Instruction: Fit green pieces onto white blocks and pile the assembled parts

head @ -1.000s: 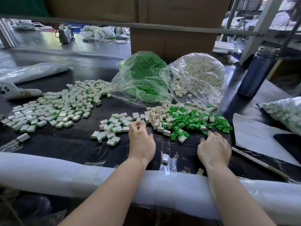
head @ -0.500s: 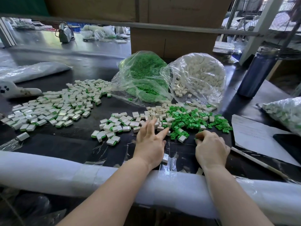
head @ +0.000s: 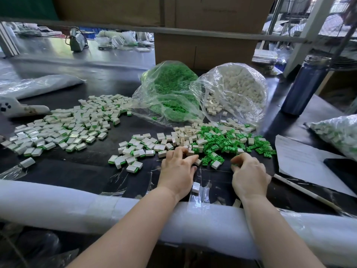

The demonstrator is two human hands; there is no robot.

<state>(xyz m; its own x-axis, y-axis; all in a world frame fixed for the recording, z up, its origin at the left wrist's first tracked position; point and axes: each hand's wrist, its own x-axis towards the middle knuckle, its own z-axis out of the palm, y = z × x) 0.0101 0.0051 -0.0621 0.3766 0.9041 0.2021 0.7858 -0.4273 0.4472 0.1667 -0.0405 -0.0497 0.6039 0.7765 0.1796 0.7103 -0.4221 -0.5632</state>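
Loose white blocks (head: 183, 134) and green pieces (head: 228, 140) lie mixed on the black table in front of me. My left hand (head: 176, 171) reaches to the near edge of that heap, thumb and fingers closing on a white block (head: 190, 152). To its right, my right hand (head: 250, 176) is curled, with a green piece (head: 234, 166) showing under its fingertips. A small group of assembled parts (head: 135, 149) lies left of my left hand. A larger pile of assembled parts (head: 63, 132) spreads at the far left.
A clear bag of green pieces (head: 170, 89) and a bag of white blocks (head: 237, 88) stand behind the heap. A dark bottle (head: 305, 84), a paper sheet (head: 301, 159) and a filled bag (head: 340, 132) lie right. Foam padding (head: 58, 202) covers the near edge.
My left hand moved right from the small assembled group to the loose white blocks and drew its fingers together. My right hand curled shut over a green piece.
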